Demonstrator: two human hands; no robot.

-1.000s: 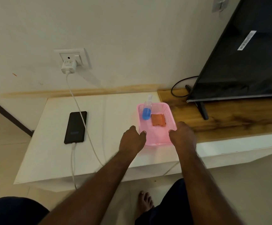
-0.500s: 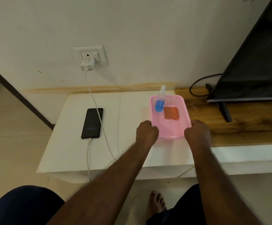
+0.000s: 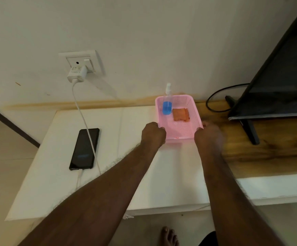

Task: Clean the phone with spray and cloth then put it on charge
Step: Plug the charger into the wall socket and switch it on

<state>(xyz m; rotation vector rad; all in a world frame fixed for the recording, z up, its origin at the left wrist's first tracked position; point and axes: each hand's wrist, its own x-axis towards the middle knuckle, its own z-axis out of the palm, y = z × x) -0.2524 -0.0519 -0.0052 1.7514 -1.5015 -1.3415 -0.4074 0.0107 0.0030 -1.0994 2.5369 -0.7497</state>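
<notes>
At the far left of the white tabletop (image 3: 55, 174) lies the phone (image 3: 84, 149), face up, screen dark, its long side running away from the person. A white cable (image 3: 84, 119) is plugged into its near end, runs alongside and across its right edge, and climbs the wall to the charger (image 3: 76, 74) seated in the socket (image 3: 81, 62).

Right of the phone, the left hand (image 3: 153, 134) has its grip curled over the near left corner of the pink basket (image 3: 183, 132), fingers wrapped on the rim. The basket sits where the white tabletop meets the wooden top (image 3: 268, 148). Inside it, at the far left corner, the spray bottle (image 3: 167, 103) stands upright, blue liquid in its lower part, white nozzle rising above the rim. Just beside it to the right, the orange cloth (image 3: 181, 114) lies folded on the basket floor.

The right hand (image 3: 209, 134) grips the near right corner of the basket, fingers curled on the rim; it is a little blurred.

Further right, a TV (image 3: 277, 77) stands on the wooden top, its black lead (image 3: 215, 96) looping behind the basket. A bare foot (image 3: 168, 237) shows on the floor below.
</notes>
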